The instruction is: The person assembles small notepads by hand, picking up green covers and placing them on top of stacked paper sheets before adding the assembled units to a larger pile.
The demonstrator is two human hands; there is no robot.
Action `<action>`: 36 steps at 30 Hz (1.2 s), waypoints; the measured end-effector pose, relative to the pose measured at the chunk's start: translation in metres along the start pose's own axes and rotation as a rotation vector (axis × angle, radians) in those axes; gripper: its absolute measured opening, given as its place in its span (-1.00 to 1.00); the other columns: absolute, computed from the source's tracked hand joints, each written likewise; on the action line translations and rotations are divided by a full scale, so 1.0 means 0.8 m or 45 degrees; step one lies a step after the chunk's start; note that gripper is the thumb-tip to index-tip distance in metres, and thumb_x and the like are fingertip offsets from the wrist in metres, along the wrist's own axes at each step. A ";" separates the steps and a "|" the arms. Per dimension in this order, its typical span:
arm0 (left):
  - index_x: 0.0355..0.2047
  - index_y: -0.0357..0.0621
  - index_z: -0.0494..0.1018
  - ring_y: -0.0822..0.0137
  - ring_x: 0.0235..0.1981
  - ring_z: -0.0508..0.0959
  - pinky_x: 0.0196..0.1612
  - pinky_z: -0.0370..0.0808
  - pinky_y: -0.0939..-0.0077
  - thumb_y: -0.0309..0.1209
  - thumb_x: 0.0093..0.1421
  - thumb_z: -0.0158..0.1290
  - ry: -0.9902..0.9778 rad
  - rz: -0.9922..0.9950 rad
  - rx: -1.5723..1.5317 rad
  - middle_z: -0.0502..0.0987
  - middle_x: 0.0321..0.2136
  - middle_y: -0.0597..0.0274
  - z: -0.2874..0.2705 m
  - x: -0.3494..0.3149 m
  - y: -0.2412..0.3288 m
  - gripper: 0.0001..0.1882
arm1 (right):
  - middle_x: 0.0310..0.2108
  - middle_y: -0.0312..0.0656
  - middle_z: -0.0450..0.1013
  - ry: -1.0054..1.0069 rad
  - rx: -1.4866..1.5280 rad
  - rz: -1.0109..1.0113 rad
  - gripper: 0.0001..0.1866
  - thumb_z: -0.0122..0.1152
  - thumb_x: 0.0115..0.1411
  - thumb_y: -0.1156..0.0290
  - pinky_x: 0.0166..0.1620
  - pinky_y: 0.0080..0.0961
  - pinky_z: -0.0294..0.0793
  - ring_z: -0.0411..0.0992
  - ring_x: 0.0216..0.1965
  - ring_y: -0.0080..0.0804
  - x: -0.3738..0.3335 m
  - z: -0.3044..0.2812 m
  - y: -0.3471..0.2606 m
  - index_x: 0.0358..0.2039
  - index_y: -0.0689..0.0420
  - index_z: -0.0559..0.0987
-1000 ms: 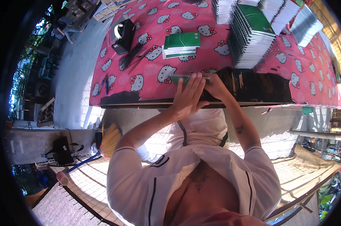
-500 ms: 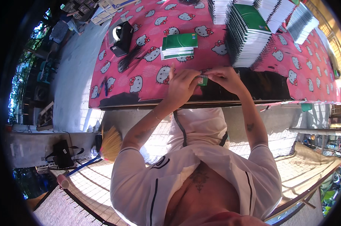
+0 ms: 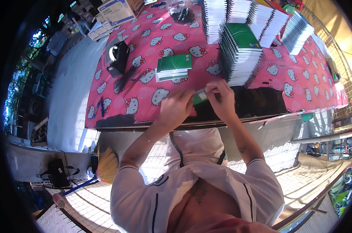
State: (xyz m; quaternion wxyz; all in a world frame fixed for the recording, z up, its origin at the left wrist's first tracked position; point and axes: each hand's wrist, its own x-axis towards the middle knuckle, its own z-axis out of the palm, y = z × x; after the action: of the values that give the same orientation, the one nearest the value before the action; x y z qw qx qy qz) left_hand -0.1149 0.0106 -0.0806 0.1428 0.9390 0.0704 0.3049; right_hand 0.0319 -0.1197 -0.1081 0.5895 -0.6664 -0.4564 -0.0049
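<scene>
Both my hands are at the near edge of a pink patterned table cover, over a worn black patch. Between them is a small green notebook (image 3: 200,97), with what looks like wire binding along its upper edge. My left hand (image 3: 176,105) is closed on its left side, the fingers bent and partly hidden. At its right end, my right hand (image 3: 221,98) pinches the upper corner. Just beyond my hands lies a short pile of green-covered booklets (image 3: 174,64). To the right rises a tall stack of green spiral notebooks (image 3: 240,54).
A black tape dispenser (image 3: 117,58) stands at the left, with loose black spiral coils (image 3: 123,81) near it. A plier-like tool (image 3: 102,106) lies by the left edge. More notebook stacks (image 3: 215,21), a clear bag (image 3: 182,13) and a cardboard box (image 3: 117,12) are at the back.
The view has shifted, so the table sits lower and more of its far side shows. Both hands stay on the green notebook, and more of its cover shows between them.
</scene>
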 end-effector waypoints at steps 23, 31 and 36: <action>0.01 0.29 0.55 0.17 0.08 0.52 0.26 0.20 0.04 0.07 0.24 0.00 -0.206 0.076 -0.239 0.58 0.01 0.26 0.105 0.350 0.000 -0.59 | -0.26 -0.16 0.58 0.034 -0.069 0.308 -0.53 0.31 0.18 0.36 -0.09 -0.58 0.41 0.45 -0.24 -0.58 0.174 -0.198 0.023 0.10 0.20 0.55; -0.13 -0.18 0.58 0.04 -0.17 0.61 -0.15 0.55 0.27 -0.29 0.17 0.21 0.108 0.122 -0.293 0.59 -0.16 0.00 0.028 0.189 -0.108 -0.70 | -0.03 -0.07 0.50 0.504 -0.355 -0.443 -0.67 0.21 0.24 0.44 0.00 -0.46 0.41 0.47 -0.06 -0.31 0.099 -0.189 -0.032 0.00 0.25 0.56; -0.09 -0.12 0.56 0.12 -0.11 0.59 -0.10 0.59 0.25 -0.52 0.04 0.16 0.014 0.233 0.272 0.57 -0.12 0.16 0.046 0.036 -0.192 -0.64 | -0.14 -0.10 0.53 0.048 -0.052 -0.458 -0.74 0.25 0.17 0.55 0.00 -0.44 0.44 0.51 -0.11 -0.25 0.034 -0.097 -0.054 -0.10 0.24 0.58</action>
State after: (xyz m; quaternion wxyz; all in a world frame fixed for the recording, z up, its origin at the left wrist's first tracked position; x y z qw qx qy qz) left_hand -0.0768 0.1547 -0.1412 0.0134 0.9497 0.0174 0.3125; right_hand 0.0626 -0.1691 -0.0361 0.5738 -0.5858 -0.5569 -0.1321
